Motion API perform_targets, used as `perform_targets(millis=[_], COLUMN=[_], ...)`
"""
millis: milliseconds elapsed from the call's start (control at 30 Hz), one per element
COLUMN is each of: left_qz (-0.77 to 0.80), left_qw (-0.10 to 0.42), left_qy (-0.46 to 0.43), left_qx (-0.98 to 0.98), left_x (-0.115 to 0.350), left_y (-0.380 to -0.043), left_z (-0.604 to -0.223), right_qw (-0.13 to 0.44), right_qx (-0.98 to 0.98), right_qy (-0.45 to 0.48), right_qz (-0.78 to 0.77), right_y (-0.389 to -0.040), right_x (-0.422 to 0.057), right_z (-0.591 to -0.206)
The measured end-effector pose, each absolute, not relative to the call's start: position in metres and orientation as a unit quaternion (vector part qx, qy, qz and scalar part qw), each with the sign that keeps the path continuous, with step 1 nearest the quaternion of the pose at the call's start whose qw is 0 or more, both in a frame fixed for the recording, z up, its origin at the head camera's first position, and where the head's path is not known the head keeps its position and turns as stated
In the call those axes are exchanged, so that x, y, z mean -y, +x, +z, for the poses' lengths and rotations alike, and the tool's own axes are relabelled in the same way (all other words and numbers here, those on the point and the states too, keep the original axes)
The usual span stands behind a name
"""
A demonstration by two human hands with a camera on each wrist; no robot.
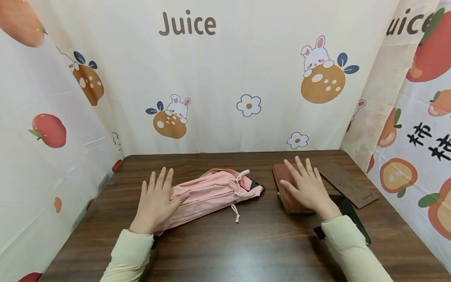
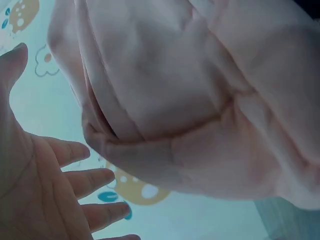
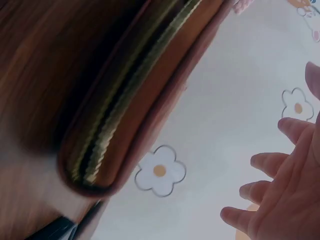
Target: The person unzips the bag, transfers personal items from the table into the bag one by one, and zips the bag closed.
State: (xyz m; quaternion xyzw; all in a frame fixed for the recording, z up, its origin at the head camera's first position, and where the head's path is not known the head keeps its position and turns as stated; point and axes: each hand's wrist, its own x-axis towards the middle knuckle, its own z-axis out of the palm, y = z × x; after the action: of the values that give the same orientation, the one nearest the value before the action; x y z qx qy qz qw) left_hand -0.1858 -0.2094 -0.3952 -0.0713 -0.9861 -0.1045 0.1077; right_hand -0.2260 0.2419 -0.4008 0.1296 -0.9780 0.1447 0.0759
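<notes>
A pink fabric bag (image 1: 208, 197) with rope-like drawcords lies on its side across the left middle of the table. My left hand (image 1: 156, 203) is raised over its near left end, fingers straight and spread, holding nothing. In the left wrist view, the bag's pink cloth (image 2: 165, 85) fills most of the picture beside the fingers. To the right lies a brown zip-around case (image 1: 290, 200), its brass-coloured zipper (image 3: 112, 130) seen closely in the right wrist view. Above this case my right hand (image 1: 308, 190) hovers with straight, spread fingers and an empty palm.
Right of the case, a dark brown flat panel (image 1: 349, 184) lies at a slant. A black flat object (image 1: 354, 223) is partly hidden under the right forearm. Printed curtains (image 1: 218, 70) stand behind and beside the dark wooden table (image 1: 229, 250).
</notes>
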Motion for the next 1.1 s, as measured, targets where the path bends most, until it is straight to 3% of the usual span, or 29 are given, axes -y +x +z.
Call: perform_targets(millis=[600, 1100], left_qz=[-0.117, -0.107], left_qw=[0.167, 0.224], left_qy=[-0.155, -0.245], left_qx=[0.967, 0.937], left_x=[0.176, 0.132], left_y=[-0.175, -0.167], left_z=[-0.378, -0.398], right_qw=[0.12, 0.126], right_qx=[0.954, 0.931], right_qy=[0.218, 0.286], right_qz=[0.165, 0.185], right_y=[-0.224, -0.211], right_x=[-0.201, -0.168], right_z=[-0.391, -0.404])
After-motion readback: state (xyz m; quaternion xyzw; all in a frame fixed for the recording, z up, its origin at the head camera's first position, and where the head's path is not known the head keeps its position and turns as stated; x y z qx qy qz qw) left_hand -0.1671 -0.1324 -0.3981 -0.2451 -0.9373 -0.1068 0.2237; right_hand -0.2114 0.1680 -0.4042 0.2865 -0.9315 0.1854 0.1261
